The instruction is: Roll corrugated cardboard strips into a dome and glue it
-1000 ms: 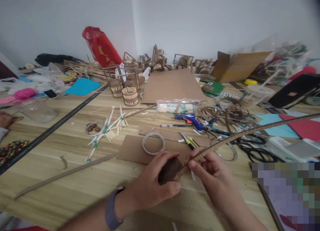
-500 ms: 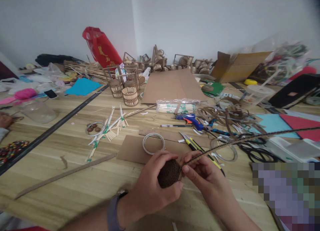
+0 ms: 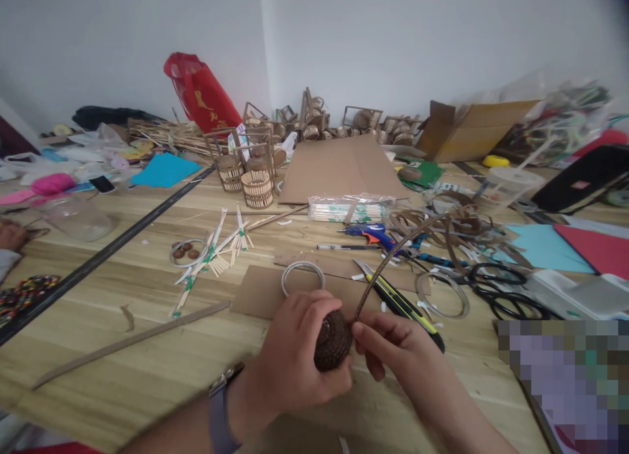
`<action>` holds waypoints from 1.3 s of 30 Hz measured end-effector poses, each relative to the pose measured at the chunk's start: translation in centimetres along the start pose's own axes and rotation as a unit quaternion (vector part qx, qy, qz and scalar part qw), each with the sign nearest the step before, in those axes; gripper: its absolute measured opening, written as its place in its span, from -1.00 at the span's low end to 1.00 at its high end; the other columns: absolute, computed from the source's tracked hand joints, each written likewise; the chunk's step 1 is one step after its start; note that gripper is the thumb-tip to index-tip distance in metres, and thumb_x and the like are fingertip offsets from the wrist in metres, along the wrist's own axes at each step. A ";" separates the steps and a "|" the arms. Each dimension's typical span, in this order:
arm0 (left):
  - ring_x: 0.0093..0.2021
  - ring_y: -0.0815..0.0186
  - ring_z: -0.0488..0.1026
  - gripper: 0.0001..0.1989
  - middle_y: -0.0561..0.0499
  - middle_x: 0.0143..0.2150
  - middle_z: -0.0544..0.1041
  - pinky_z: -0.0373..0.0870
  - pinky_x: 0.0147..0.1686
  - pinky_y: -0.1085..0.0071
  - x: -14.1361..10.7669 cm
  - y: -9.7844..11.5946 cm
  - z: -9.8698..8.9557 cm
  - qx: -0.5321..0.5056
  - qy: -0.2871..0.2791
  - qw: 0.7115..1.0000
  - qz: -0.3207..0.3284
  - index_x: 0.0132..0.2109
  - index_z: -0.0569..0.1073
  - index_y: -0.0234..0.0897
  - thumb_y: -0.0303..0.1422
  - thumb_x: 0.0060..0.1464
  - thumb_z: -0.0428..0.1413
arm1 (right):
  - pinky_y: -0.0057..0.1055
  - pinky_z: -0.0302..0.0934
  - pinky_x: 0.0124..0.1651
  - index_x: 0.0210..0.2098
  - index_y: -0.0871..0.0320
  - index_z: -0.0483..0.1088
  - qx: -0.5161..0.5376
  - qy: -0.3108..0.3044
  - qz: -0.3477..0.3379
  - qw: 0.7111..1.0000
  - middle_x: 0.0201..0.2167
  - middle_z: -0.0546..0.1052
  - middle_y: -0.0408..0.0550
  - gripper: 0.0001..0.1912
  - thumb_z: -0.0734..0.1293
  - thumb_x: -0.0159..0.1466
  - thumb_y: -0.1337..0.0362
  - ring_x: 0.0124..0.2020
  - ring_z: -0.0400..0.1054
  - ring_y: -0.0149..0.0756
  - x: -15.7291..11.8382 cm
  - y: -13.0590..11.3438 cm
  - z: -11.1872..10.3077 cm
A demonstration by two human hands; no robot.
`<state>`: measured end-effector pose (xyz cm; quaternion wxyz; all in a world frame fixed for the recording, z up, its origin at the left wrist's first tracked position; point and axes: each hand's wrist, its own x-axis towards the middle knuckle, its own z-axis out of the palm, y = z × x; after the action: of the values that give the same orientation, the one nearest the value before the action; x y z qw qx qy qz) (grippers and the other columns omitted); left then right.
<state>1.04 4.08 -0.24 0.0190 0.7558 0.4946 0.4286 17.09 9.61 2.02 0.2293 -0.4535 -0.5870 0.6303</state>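
My left hand is wrapped round a dark brown coil of rolled corrugated cardboard, its ridged face turned toward me. From the coil's right edge runs a loose cardboard strip, which arcs up and to the right. My right hand pinches that strip between thumb and fingers, close beside the coil. Just behind the hands, a roll of tape lies on a flat cardboard piece. A yellow and black utility knife rests behind my right hand.
A blue glue gun, a pen and black scissors lie beyond. Split sticks are scattered at left, near a long cardboard strip. Small stick baskets stand farther back. Another person's hand shows at far left.
The loose strip has swung from stretching far right to a steeper upward arc. The coil has turned a little in my left hand, and my right fingers have shifted slightly.
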 end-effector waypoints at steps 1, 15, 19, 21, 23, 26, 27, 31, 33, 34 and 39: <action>-0.06 0.08 0.42 -0.48 -0.18 -0.05 0.44 0.41 -0.06 0.13 0.1 0.0 0.0 0.009 -0.002 1.000 0.016 0.08 0.20 -0.30 -0.45 -0.07 0.11 | -0.48 -0.04 -0.58 -0.67 0.14 0.24 -0.004 -0.003 0.003 1.000 -0.71 0.24 -0.28 -0.48 0.36 -0.02 -0.19 -0.71 0.09 -0.51 0.0 -0.1 0.0; -0.21 0.09 0.47 -0.53 -0.18 -0.14 0.49 0.43 -0.10 0.10 -0.1 -0.6 0.0 0.025 -0.079 0.986 0.146 0.00 0.21 -0.31 -0.43 -0.10 0.12 | -0.53 -0.13 -0.68 -0.63 0.14 0.23 -0.017 -0.093 0.007 0.996 -0.76 0.29 -0.25 -0.39 0.35 0.00 -0.31 -0.76 0.11 -0.52 0.5 2.1 -0.9; 0.03 0.02 0.42 -0.44 -0.27 0.04 0.43 0.37 0.04 0.05 0.3 -1.1 -0.4 0.019 -0.053 0.989 0.138 0.11 0.16 -0.32 -0.41 -0.03 0.16 | -0.53 -0.13 -0.66 -0.64 0.14 0.21 0.024 -0.051 -0.025 0.998 -0.76 0.26 -0.29 -0.40 0.37 0.00 -0.28 -0.75 0.08 -0.55 0.5 1.7 -0.4; 0.17 -0.04 0.31 -0.37 -0.35 0.16 0.33 0.33 0.10 0.00 0.4 -1.3 -0.4 0.030 -0.024 0.992 0.120 0.18 0.12 -0.31 -0.37 0.02 0.21 | -0.52 -0.10 -0.64 -0.64 0.14 0.22 0.045 -0.025 -0.034 0.998 -0.75 0.25 -0.29 -0.40 0.38 0.00 -0.28 -0.75 0.09 -0.54 0.4 1.4 -0.1; 0.25 -0.08 0.23 -0.26 -0.38 0.24 0.24 0.29 0.13 -0.06 0.3 -1.4 -0.2 0.022 0.001 0.996 0.086 0.24 0.06 -0.27 -0.27 0.03 0.26 | -0.50 -0.07 -0.62 -0.64 0.15 0.24 0.062 -0.004 -0.039 0.997 -0.75 0.26 -0.28 -0.40 0.38 0.01 -0.27 -0.75 0.10 -0.54 0.3 1.2 0.1; 0.26 -0.10 0.22 -0.12 -0.39 0.26 0.19 0.28 0.13 -0.10 0.0 -1.4 0.2 -0.034 0.027 0.998 0.034 0.28 -0.02 -0.21 -0.16 -0.03 0.31 | -0.50 -0.06 -0.60 -0.62 0.16 0.27 0.089 0.010 -0.039 0.995 -0.72 0.30 -0.26 -0.41 0.39 0.00 -0.26 -0.73 0.11 -0.54 0.1 1.3 0.5; 0.25 -0.10 0.24 -0.11 -0.38 0.25 0.20 0.30 0.12 -0.10 -0.1 -1.4 0.3 -0.051 0.033 0.998 0.020 0.29 -0.03 -0.19 -0.17 -0.04 0.32 | -0.50 -0.05 -0.59 -0.62 0.17 0.27 0.095 0.011 -0.037 0.995 -0.72 0.30 -0.25 -0.41 0.40 -0.01 -0.26 -0.73 0.12 -0.53 0.1 1.4 0.6; 0.15 -0.05 0.36 -0.16 -0.28 0.15 0.33 0.38 0.06 -0.04 -0.1 -1.2 0.3 -0.069 0.032 0.997 -0.019 0.27 0.01 -0.15 -0.34 -0.05 0.31 | -0.49 -0.06 -0.59 -0.63 0.17 0.29 0.103 -0.004 -0.026 0.994 -0.72 0.30 -0.25 -0.41 0.41 -0.02 -0.26 -0.72 0.13 -0.52 0.2 1.6 0.6; 0.11 -0.04 0.39 -0.16 -0.25 0.11 0.35 0.42 0.03 -0.01 0.0 -1.2 0.0 -0.068 0.020 0.997 -0.013 0.26 0.02 -0.15 -0.38 -0.08 0.30 | -0.48 -0.08 -0.60 -0.62 0.17 0.30 0.095 -0.025 -0.022 0.995 -0.71 0.31 -0.24 -0.41 0.41 -0.03 -0.26 -0.72 0.13 -0.52 0.2 1.6 0.4; 0.10 -0.04 0.40 -0.16 -0.24 0.11 0.36 0.43 0.02 0.00 0.0 -1.3 -0.1 -0.069 0.013 0.998 -0.006 0.26 0.03 -0.15 -0.38 -0.10 0.29 | -0.48 -0.10 -0.60 -0.62 0.17 0.30 0.087 -0.035 -0.022 0.995 -0.71 0.30 -0.24 -0.40 0.41 -0.03 -0.27 -0.72 0.12 -0.52 0.2 1.6 0.2; 0.10 -0.01 0.39 -0.23 -0.24 0.10 0.36 0.42 0.04 0.04 0.0 -1.1 -0.7 -0.077 -0.043 0.996 0.029 0.21 0.07 -0.17 -0.40 -0.10 0.27 | -0.48 -0.19 -0.61 -0.64 0.14 0.25 0.034 -0.055 -0.021 0.998 -0.78 0.21 -0.29 -0.38 0.34 0.02 -0.31 -0.73 0.02 -0.52 0.4 1.5 -1.1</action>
<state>-0.20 4.37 -0.30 0.0857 0.7838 0.4366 0.4332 18.18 10.17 0.64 0.2254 -0.3977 -0.5863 0.6688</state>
